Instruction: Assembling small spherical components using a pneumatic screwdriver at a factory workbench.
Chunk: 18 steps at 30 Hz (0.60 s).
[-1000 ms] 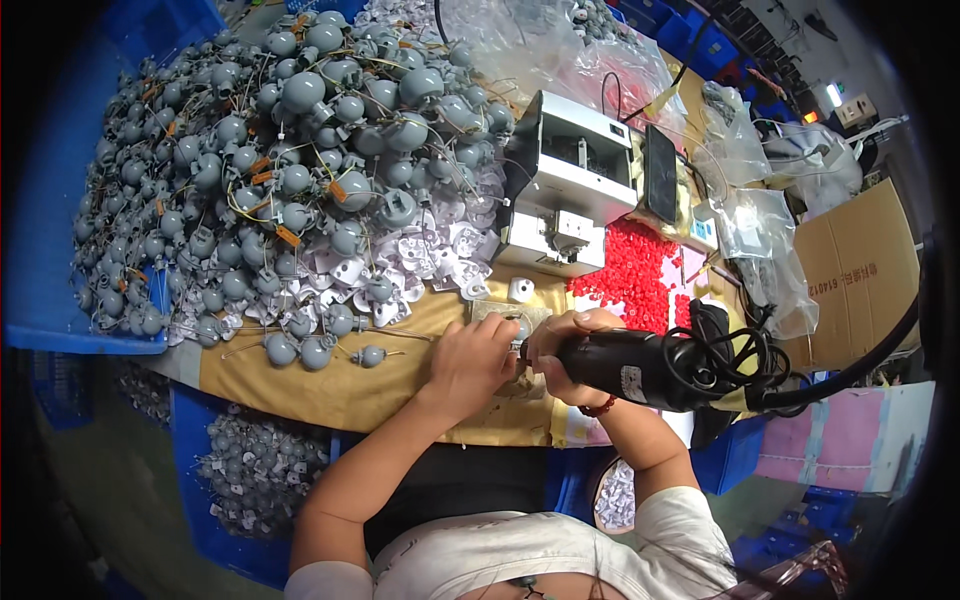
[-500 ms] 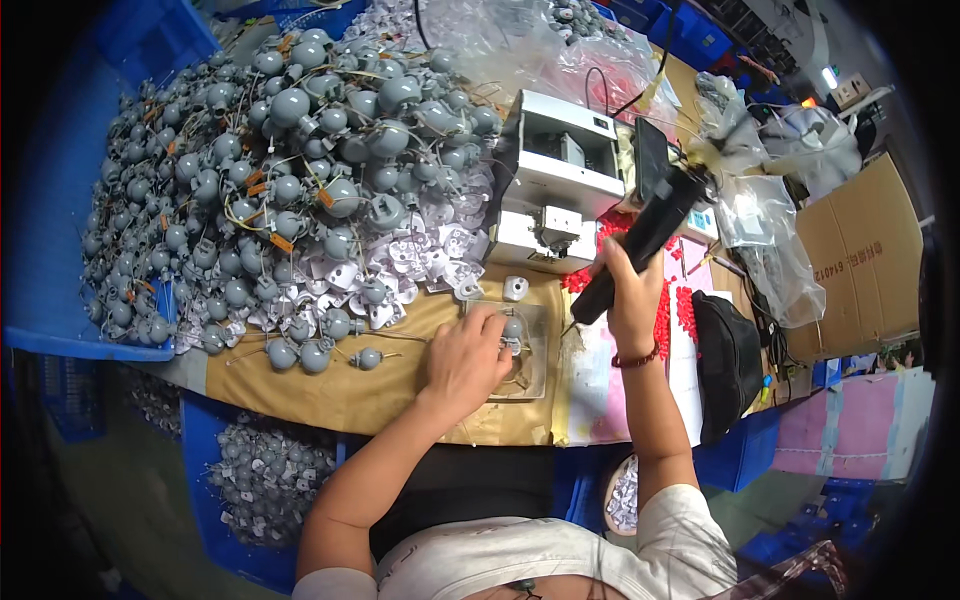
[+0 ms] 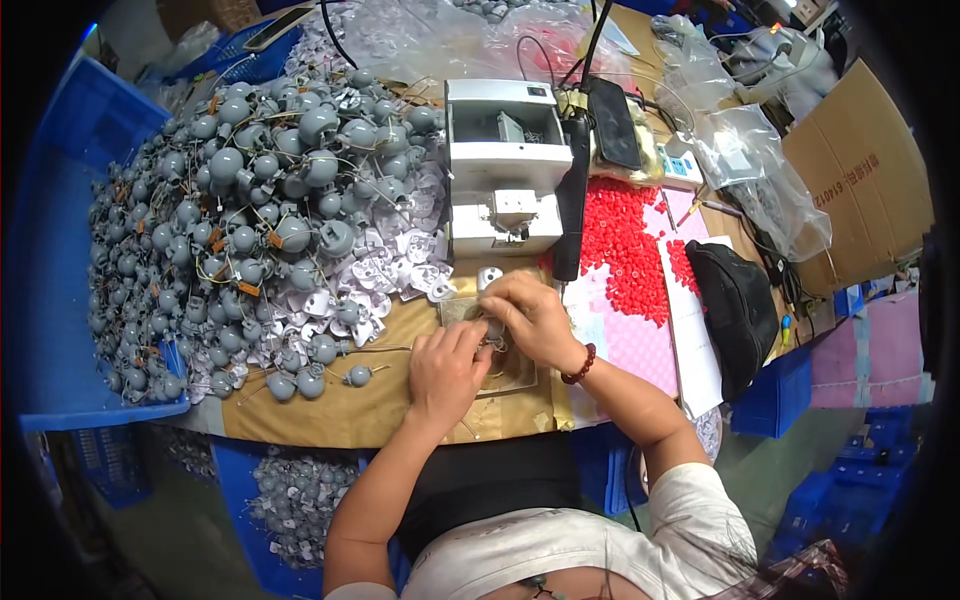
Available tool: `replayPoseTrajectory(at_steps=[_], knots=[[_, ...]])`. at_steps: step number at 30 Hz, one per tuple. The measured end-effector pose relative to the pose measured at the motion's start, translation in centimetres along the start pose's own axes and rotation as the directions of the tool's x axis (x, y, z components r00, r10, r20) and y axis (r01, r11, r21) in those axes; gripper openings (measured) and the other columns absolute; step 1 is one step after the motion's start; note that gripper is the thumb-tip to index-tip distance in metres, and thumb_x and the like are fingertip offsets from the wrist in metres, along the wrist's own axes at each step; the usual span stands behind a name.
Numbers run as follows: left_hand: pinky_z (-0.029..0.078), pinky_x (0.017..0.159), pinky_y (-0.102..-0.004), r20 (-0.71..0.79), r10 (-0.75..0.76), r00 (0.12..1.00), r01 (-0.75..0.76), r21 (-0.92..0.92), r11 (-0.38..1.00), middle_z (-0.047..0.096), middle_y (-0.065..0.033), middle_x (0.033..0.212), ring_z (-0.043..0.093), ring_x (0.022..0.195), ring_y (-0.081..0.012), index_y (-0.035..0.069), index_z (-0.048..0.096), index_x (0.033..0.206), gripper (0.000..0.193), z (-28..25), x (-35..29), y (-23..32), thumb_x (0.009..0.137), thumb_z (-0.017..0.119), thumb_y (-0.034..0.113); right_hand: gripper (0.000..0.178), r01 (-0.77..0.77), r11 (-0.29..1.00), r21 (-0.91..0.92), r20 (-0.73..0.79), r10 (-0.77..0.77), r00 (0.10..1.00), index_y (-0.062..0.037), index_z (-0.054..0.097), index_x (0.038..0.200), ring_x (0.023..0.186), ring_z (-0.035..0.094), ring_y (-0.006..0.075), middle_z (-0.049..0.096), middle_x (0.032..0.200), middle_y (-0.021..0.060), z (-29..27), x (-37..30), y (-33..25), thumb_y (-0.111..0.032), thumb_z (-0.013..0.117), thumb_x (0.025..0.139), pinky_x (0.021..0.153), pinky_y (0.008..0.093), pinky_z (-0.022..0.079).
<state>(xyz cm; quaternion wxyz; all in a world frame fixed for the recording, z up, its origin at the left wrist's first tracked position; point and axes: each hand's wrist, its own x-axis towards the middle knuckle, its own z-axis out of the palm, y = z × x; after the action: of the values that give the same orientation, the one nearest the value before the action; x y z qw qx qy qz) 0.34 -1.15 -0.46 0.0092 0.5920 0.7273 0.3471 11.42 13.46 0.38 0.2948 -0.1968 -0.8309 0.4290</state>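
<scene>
hands [image 3: 447,368] meet over a tan-covered counter [image 3: 350,412], left gripping a small round grey part [image 3: 494,328]; right's hold, i can't tell.

Gray part [image 3: 494,328], mostly unseen.

The brownish-yellow tabletop [image 3: 385,420] carries 1 large heap of round grey parts with thin wires [image 3: 240,215], loose white plastic pieces [image 3: 395,268], 1 white box-shaped machine [image 3: 508,165], 1 flat translucent square plate [image 3: 518,377], small red pieces [image 3: 622,250] upon 1 pink sheet [image 3: 637,355], and 1 soft black pouch [image 3: 735,318].
</scene>
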Motion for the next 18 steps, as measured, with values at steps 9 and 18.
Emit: replayPoseTrajectory(at_steps=[9,18], knots=[[0.046,0.073,-0.0395,0.009,0.025,1.000,-0.025,-0.031,0.999,0.067,-0.0029,0.103,0.065,0.090,-0.0235,0.010,0.065,0.114,0.035,-0.2,0.0,-0.3,0.082,0.076,0.015,0.018,-0.416,0.379,0.826,0.175,0.529,0.830,0.0004,0.064,0.107,0.085,0.064,0.0128,0.068,0.100,0.0070,1.5,1.4,0.7,-0.016,0.057,0.105,0.077,0.0276,0.053],[0.051,0.077,-0.0423,0.550,-0.227,0.804,0.160,0.168,0.973,0.068,-0.0088,0.100,0.066,0.091,-0.0302,0.009,0.068,0.111,0.033,-14.5,-9.0,-1.8,0.080,0.077,0.013,0.024,-0.307,0.879,0.364,0.371,0.165,0.914,0.0008,0.069,0.113,0.092,0.067,0.0112,0.072,0.104,0.0071,-6.5,-0.1,0.6,-0.019,0.066,0.100,0.081,0.0290,0.056]])
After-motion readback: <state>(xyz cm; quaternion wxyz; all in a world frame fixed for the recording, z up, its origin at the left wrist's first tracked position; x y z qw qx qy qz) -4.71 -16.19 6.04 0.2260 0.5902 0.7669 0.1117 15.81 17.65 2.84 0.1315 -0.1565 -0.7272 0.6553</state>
